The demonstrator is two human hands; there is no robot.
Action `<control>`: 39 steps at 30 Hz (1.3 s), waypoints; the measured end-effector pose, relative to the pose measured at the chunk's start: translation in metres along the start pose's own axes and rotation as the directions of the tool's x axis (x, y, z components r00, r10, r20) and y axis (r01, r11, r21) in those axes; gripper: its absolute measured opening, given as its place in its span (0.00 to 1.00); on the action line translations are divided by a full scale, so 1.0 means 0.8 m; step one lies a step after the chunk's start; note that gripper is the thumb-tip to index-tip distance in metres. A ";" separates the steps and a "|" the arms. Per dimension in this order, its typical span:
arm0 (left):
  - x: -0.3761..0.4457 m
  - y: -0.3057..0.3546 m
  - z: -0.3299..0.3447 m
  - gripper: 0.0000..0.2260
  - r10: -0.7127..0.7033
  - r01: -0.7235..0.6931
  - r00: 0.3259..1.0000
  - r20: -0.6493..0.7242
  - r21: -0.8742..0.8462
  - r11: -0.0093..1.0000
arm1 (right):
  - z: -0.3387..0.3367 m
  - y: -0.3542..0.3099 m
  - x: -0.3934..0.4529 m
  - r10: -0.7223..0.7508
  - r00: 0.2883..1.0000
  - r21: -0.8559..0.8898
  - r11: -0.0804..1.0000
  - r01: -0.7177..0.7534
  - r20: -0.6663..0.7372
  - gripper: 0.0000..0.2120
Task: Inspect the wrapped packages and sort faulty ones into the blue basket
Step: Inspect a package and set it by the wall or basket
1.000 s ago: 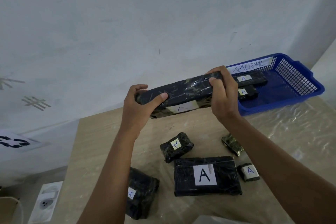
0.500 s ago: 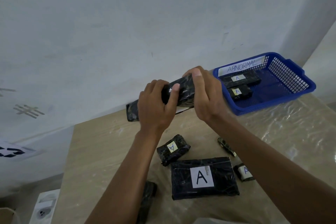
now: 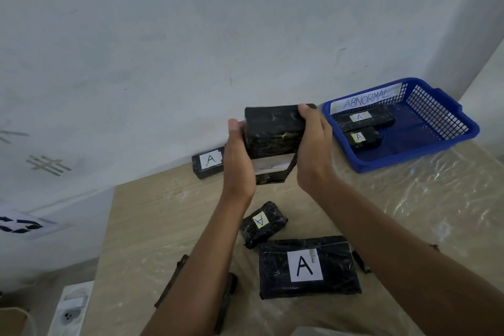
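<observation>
A long black wrapped package (image 3: 272, 131) is held up in the air, one end toward me, above the table's far edge. My left hand (image 3: 238, 161) grips its left side and my right hand (image 3: 313, 144) grips its right side. A white label shows on its underside. The blue basket (image 3: 425, 150), labelled ABNORMAL, stands at the back right and holds two black packages (image 3: 362, 120) with A labels. On the table lie a small package (image 3: 264, 222), a large flat package (image 3: 308, 267) and another package (image 3: 207, 162) by the wall, all marked A.
The wooden table (image 3: 152, 226) is covered with clear plastic film on the right. More dark packages lie partly hidden under my left forearm (image 3: 226, 297) and beside my right forearm (image 3: 360, 262). A white wall rises close behind. A white box (image 3: 71, 308) sits on the floor at lower left.
The held package has turned from lying sideways across my view to pointing end-on at me. Both hands shifted along it to grip its sides. The view tilted, revealing a package by the wall.
</observation>
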State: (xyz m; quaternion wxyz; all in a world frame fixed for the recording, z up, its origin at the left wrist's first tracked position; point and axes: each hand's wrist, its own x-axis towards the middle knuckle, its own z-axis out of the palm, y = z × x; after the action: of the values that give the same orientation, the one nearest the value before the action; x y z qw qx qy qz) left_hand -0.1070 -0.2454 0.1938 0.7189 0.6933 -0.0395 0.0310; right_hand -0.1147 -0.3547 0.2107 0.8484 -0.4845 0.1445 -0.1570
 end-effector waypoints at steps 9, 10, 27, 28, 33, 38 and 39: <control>-0.017 0.016 0.027 0.11 0.209 -0.235 0.948 -0.240 -0.085 0.968 | -0.001 -0.003 -0.018 -0.216 0.967 -0.102 0.968 0.230 0.135 0.08; -0.018 0.018 0.028 0.07 0.230 -0.254 0.943 -0.241 -0.073 0.964 | -0.001 -0.002 -0.019 -0.230 0.963 -0.106 0.964 0.245 0.141 0.08; -0.003 0.017 0.011 0.09 0.138 -0.172 0.952 -0.272 -0.105 0.979 | -0.007 0.009 -0.011 -0.117 0.945 -0.077 0.986 0.147 0.306 0.13; -0.002 0.017 0.010 0.09 0.127 -0.163 0.954 -0.273 -0.113 0.980 | -0.008 0.010 -0.010 -0.111 0.943 -0.083 0.986 0.144 0.315 0.14; -0.010 0.013 0.012 0.06 0.151 -0.162 0.975 -0.164 -0.059 0.985 | -0.013 0.009 -0.010 -0.136 0.957 -0.171 0.968 0.183 0.257 0.13; -0.011 0.011 0.012 0.05 0.105 -0.112 0.983 -0.153 -0.041 0.993 | -0.018 0.010 -0.007 -0.118 0.950 -0.176 0.969 0.174 0.290 0.10; -0.008 0.012 0.012 0.05 0.078 -0.087 0.983 -0.169 -0.043 0.995 | -0.019 0.013 -0.006 -0.107 0.941 -0.169 0.971 0.168 0.320 0.11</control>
State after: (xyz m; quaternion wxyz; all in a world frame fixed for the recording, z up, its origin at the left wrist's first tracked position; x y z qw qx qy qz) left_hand -0.1148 -0.2544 0.2031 0.7350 0.6677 -0.0087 0.1178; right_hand -0.1240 -0.3597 0.1947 0.7963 -0.5921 -0.0095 -0.1235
